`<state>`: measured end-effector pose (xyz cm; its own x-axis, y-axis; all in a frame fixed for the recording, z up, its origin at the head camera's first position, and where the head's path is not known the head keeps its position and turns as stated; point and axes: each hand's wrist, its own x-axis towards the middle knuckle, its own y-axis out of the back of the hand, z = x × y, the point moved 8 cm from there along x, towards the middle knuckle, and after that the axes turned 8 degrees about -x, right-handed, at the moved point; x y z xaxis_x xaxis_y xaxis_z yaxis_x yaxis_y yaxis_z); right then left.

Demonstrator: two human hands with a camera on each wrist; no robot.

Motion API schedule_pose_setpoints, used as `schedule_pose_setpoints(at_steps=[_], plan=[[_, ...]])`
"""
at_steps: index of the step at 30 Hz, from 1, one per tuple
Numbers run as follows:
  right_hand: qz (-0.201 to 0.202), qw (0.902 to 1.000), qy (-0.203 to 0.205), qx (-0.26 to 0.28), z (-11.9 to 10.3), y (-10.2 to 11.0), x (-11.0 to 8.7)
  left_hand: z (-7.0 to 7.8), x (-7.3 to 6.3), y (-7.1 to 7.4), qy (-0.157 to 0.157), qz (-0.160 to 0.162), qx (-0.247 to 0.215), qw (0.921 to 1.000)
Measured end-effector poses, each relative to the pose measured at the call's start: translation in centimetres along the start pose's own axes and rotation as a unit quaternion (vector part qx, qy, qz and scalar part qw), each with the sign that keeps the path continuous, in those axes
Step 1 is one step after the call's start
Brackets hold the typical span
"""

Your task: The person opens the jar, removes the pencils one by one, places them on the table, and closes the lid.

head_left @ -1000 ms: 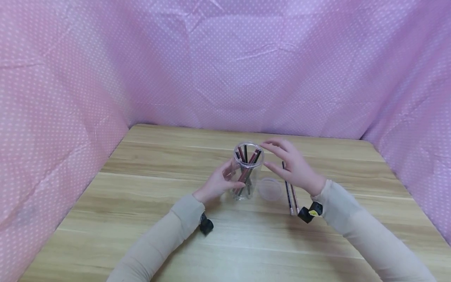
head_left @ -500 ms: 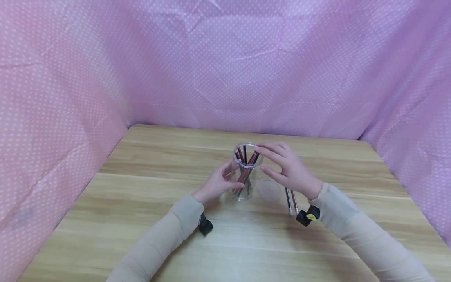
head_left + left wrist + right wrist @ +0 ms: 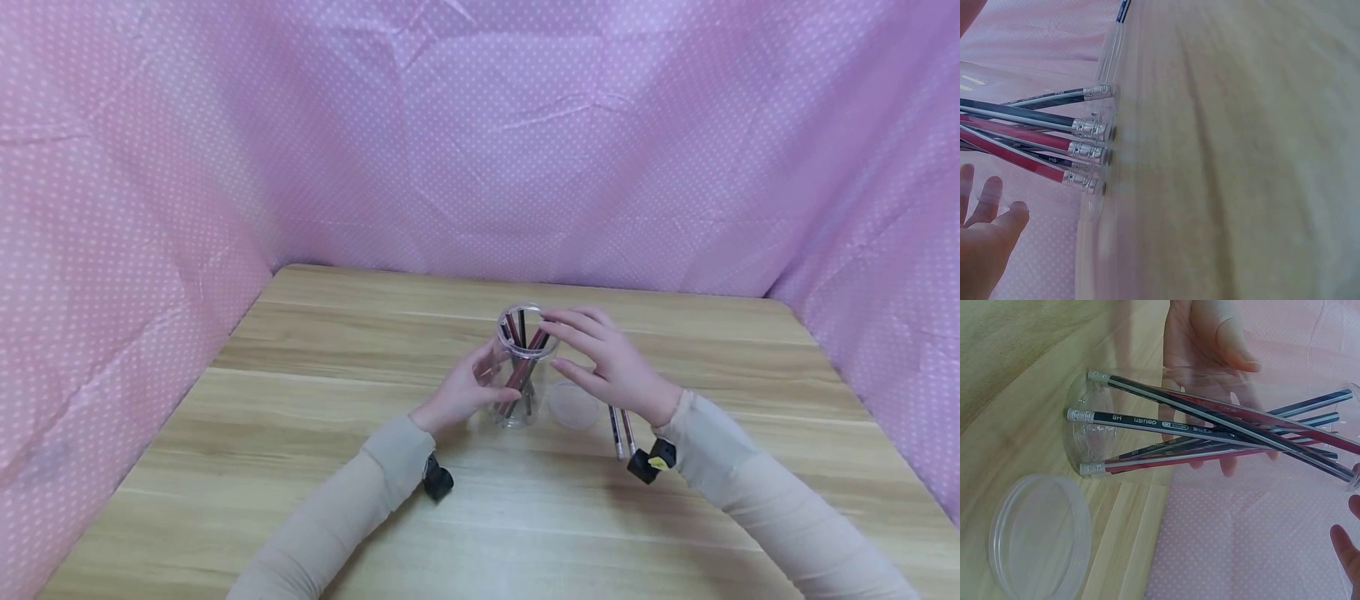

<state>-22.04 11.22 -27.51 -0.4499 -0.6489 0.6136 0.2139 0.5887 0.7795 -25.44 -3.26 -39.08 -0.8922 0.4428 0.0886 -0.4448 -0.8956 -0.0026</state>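
Note:
In the head view a clear plastic jar (image 3: 517,412) stands upright on the table, with several red and black pencils (image 3: 528,371) leaning inside. My left hand (image 3: 465,392) grips its lower side; the right wrist view shows that hand (image 3: 1222,337) wrapped round the clear wall. The pencils (image 3: 1166,425) have their metal-capped ends at the jar's bottom. My right hand (image 3: 611,362) is at the right of the rim, fingers over the mouth and thumb lower beside the wall. Whether those fingertips touch the rim or pencils is hard to tell.
A round clear lid (image 3: 573,406) lies on the table just right of the jar. Two more pencils (image 3: 622,433) lie on the wooden table (image 3: 337,333), partly beneath my right hand. Pink dotted cloth (image 3: 487,167) hangs behind the table and at both sides.
My right hand has shifted slightly left and down, its fingers now over the jar's mouth. The left hand and the jar have stayed in place.

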Motion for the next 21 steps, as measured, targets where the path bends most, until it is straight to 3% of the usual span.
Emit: schedule_pose_setpoints(at_steps=[7, 13, 21], plan=[[-0.003, 1.0, -0.003, 0.008, 0.05, -0.41, 0.06, 0.77, -0.21, -0.17, -0.003, -0.004, -0.002, 1.0], [0.009, 0.9999, -0.008, 0.009, 0.31, -0.64, -0.08, 0.22, 0.1, 0.0, -0.013, -0.003, 0.001, 0.9999], [0.005, 0.9994, -0.026, 0.025, 0.38, -0.59, -0.07, 0.06, 0.11, 0.04, -0.004, 0.0, -0.003, 1.0]])
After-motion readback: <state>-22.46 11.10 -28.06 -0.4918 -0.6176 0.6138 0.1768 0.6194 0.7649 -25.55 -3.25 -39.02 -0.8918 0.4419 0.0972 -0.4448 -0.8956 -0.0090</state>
